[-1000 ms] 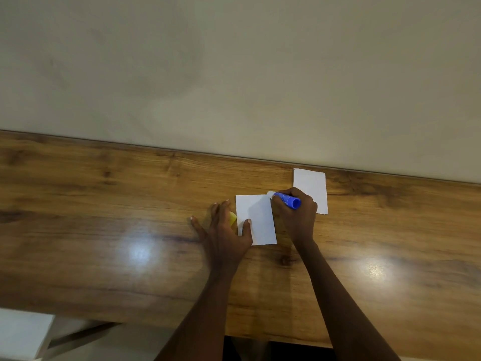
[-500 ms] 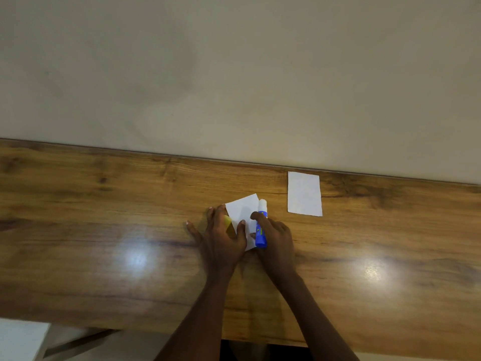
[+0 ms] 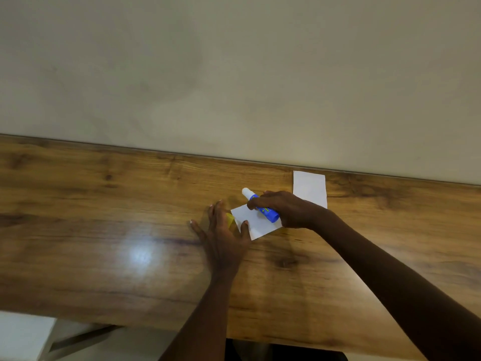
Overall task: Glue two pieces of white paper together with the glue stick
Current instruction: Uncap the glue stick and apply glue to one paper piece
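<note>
A small white paper (image 3: 257, 222) lies tilted on the wooden table (image 3: 104, 230). My left hand (image 3: 223, 235) rests flat on the table, its thumb pinning the paper's left edge. A yellow cap (image 3: 230, 219) peeks out under its fingers. My right hand (image 3: 286, 208) grips the blue glue stick (image 3: 263, 208), whose white tip points up-left past the paper's far corner. A second white paper (image 3: 309, 188) lies flat near the wall, just behind my right hand, partly hidden by it.
A plain beige wall (image 3: 234, 74) rises right behind the table's far edge. The table's near edge runs along the bottom, with a white piece of furniture (image 3: 23, 334) below at the left. Bright light glare sits on the wood left of my hands.
My right hand swung the glue stick from the paper's right side up to its far corner, with the tip now pointing up-left. The near paper has rotated. My left hand stayed put.
</note>
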